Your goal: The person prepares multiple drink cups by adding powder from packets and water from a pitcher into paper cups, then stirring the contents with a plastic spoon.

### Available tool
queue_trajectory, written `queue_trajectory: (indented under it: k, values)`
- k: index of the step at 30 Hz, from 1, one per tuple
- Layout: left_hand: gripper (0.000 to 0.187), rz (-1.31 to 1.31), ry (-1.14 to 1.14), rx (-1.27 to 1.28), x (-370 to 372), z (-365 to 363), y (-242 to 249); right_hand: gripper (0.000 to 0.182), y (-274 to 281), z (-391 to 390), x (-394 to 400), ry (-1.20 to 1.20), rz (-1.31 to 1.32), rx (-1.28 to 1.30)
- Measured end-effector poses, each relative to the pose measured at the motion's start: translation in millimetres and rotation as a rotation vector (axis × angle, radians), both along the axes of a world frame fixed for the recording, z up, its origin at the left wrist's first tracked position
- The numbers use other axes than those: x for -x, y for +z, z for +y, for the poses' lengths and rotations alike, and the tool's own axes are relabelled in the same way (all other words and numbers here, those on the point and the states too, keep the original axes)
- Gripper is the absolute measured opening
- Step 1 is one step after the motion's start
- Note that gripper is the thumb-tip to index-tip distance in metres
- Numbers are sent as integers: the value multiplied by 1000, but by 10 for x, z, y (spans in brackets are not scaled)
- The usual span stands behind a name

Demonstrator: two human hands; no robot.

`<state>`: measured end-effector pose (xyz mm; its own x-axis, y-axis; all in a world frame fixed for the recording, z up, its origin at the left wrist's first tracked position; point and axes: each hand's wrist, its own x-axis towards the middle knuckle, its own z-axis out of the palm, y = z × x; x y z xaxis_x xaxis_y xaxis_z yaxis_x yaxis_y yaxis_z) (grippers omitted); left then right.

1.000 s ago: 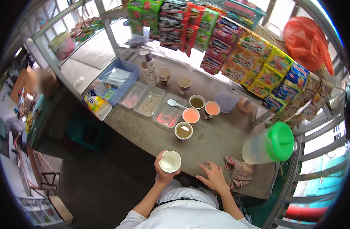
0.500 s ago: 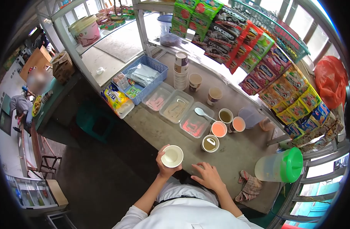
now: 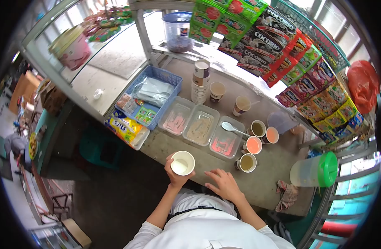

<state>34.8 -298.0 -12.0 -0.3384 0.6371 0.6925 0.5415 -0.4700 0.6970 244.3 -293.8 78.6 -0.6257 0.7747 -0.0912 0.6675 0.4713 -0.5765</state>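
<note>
My left hand (image 3: 174, 176) is wrapped round a paper cup (image 3: 183, 162) with something pale at the bottom, held at the counter's front edge. Fingers spread, my right hand (image 3: 224, 185) rests over the counter edge and holds nothing. Beyond it stands a cup of yellowish liquid (image 3: 246, 163). Close behind are a cup of orange-pink liquid (image 3: 254, 145), a second such cup (image 3: 272, 135) and a cup of dark greenish liquid (image 3: 258, 128). A pale spoon (image 3: 234, 128) lies across a clear tub with pink contents (image 3: 223, 146).
Two more tubs (image 3: 201, 124) (image 3: 176, 115) adjoin a blue basket (image 3: 174, 83). Stacked cups (image 3: 200, 85) stand behind. A green-lidded jug (image 3: 313, 171) and a crumpled cloth (image 3: 287, 195) are at right. Hanging sachets (image 3: 265, 41) overhang the counter's back. A person (image 3: 20, 143) is at far left.
The view has shifted, so the counter things appear moved. My left hand still holds the paper cup, and my right hand stays open near the counter edge.
</note>
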Motion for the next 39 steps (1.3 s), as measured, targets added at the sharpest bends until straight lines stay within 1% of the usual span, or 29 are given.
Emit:
queue_trajectory:
  k: [3,4,8,11,13,16,18,19,21,25,26,28,30,32,33,34,36,37,38,39]
  values:
    - [90,-8,-56,52,196,70,-130,44,46,103,149,-114,5,-54]
    - [90,28,-67,57,246,108,-77,43,69,139,171,-156,-3,-67]
    - [92,57,-137,95,430,244,-183,41,251,359,131,-336,-70,-221]
    - [93,69,-243,79,497,391,-181,38,246,723,35,-380,-225,-336]
    - [94,18,-281,71,509,453,-224,31,68,1036,-8,-403,-391,-409]
    - [92,-70,-303,64,430,477,-300,19,-206,1493,-96,-303,-640,-402]
    - [92,-100,-295,39,367,466,-265,10,-281,1621,-88,-298,-731,-385]
    - [92,-53,-262,30,347,443,-207,6,-321,1691,-68,-290,-774,-378]
    - [92,37,-198,23,304,353,-87,7,-535,1832,-77,-290,-774,-364]
    - [93,-95,-157,95,308,115,-280,11,-795,1945,-61,-315,-750,-404]
    - [92,-117,-162,109,332,56,-351,11,-821,1957,-83,-281,-757,-408]
    - [91,-131,-138,154,379,-46,-420,11,-787,1997,-115,-220,-767,-423]
    - [90,-157,-130,177,400,-99,-445,10,-804,2021,-124,-258,-732,-443]
    - [90,-99,-121,189,426,-103,-429,9,-811,2056,-137,-276,-712,-436]
    - [90,-71,-114,196,419,-102,-409,9,-745,2061,-137,-276,-710,-417]
    - [90,-96,-118,188,389,-88,-394,8,-682,2054,-134,-276,-707,-399]
    - [92,-144,-119,170,315,-33,-349,8,-624,2030,-167,-281,-736,-506]
    - [92,-82,-111,162,290,-3,-317,9,-600,2038,-163,-274,-743,-565]
    - [93,-20,-94,157,267,24,-283,13,-569,2046,-165,-281,-729,-510]
    - [94,43,-74,153,246,51,-238,14,-532,2046,-168,-266,-699,-533]
